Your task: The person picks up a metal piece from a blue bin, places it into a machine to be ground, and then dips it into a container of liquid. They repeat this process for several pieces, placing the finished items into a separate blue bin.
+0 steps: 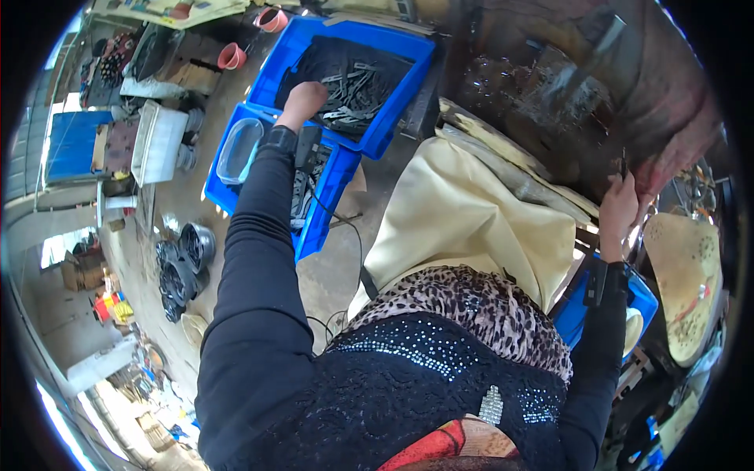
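Observation:
My left hand [302, 104] reaches into a blue plastic bin [271, 63] at the far side, its fingers curled at the edge of a heap of flat dark metal pieces [353, 94]. What those fingers hold, if anything, is hidden. At the right, my right hand [619, 206] is closed around a thin dark piece [624, 163] that sticks up from the fingers; its kind is too small to tell. Beyond it lies a wet, dark brown surface [503, 86] with a blurred, glistening patch.
A second blue bin [334, 188] holds similar pieces and a clear plastic tub [241, 151]. A cream sheet [471, 212] covers my lap, against worn boards [503, 161]. Two pink pots [232, 56] stand beyond the bins. Dark round items [184, 263] sit on the floor left.

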### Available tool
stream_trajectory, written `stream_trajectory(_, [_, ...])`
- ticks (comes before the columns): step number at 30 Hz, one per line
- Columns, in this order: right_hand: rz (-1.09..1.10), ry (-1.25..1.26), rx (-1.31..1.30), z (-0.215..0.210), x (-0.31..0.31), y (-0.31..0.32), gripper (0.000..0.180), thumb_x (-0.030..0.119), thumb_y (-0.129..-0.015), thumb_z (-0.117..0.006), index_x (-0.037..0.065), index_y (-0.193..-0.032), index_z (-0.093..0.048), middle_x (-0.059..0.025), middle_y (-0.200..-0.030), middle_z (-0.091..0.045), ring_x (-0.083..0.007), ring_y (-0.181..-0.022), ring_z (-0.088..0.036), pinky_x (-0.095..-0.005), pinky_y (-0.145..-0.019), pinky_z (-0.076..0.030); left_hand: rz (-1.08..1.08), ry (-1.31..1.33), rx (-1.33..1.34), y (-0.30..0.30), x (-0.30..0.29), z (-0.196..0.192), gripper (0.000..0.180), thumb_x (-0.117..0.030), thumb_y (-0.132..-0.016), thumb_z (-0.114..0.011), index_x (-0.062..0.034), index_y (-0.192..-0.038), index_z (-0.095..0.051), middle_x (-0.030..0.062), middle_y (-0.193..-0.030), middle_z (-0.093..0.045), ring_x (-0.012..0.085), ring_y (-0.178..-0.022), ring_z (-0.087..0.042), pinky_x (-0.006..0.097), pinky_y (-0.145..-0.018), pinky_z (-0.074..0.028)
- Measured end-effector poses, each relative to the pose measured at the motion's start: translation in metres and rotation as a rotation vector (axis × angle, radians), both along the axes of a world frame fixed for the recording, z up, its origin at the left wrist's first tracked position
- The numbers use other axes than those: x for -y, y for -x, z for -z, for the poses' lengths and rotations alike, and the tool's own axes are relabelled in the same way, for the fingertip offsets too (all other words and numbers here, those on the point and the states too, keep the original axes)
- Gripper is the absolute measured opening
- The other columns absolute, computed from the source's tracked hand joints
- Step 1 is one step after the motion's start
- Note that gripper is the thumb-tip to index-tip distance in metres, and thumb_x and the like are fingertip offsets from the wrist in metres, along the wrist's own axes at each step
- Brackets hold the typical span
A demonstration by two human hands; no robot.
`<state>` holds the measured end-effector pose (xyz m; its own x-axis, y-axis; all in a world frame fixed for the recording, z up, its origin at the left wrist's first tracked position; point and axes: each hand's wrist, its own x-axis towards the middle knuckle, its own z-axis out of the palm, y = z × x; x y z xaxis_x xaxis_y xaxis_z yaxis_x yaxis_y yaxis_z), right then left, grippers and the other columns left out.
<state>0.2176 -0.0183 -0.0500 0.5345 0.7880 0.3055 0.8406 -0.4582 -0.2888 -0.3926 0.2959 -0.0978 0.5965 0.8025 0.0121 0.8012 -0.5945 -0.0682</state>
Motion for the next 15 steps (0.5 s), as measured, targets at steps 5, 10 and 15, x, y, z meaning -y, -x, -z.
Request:
stream_trajectory(5, [0.005,0.011,-0.005,0.001,0.004,-0.003,0.026,0.019,-0.097,-0.047,0.006,-0.115,-0.059,-0.0121,-0.089,-0.071,-0.0317,-0.071,-0.067,-0.0434,-0.064,-0.050,-0.169,0.269,0.217,-0.029,0.023,0.034,0.025,-0.016,-0.079,-0.056,-0.0075,-0.097,-0.072,0.0147,-0.096,-0.069,0.0360,-0.090,-0.065,0.045,-0.076,-0.054])
stream_trajectory(10, [-0.022,-0.018,0.035,0.001,0.003,-0.006,0.025,0.018,-0.097,-0.047,0.007,-0.116,-0.059,-0.0117,-0.087,-0.071,-0.0273,-0.064,-0.065,-0.0400,-0.058,-0.049,-0.285,0.293,0.166,-0.056,0.037,0.037,0.021,-0.013,-0.079,-0.056,-0.0054,-0.091,-0.071,0.0184,-0.097,-0.068,0.0378,-0.093,-0.065,0.046,-0.080,-0.053])
stream_trajectory(15, [-0.002,0.007,-0.024,-0.001,0.003,-0.004,0.025,0.018,-0.097,-0.048,0.006,-0.115,-0.059,-0.0121,-0.086,-0.071,-0.0275,-0.064,-0.065,-0.0403,-0.058,-0.049,-0.634,0.135,0.413,-0.043,0.010,0.057,0.020,-0.012,-0.079,-0.057,-0.0031,-0.091,-0.069,0.0245,-0.095,-0.067,0.0405,-0.094,-0.065,0.047,-0.081,-0.053])
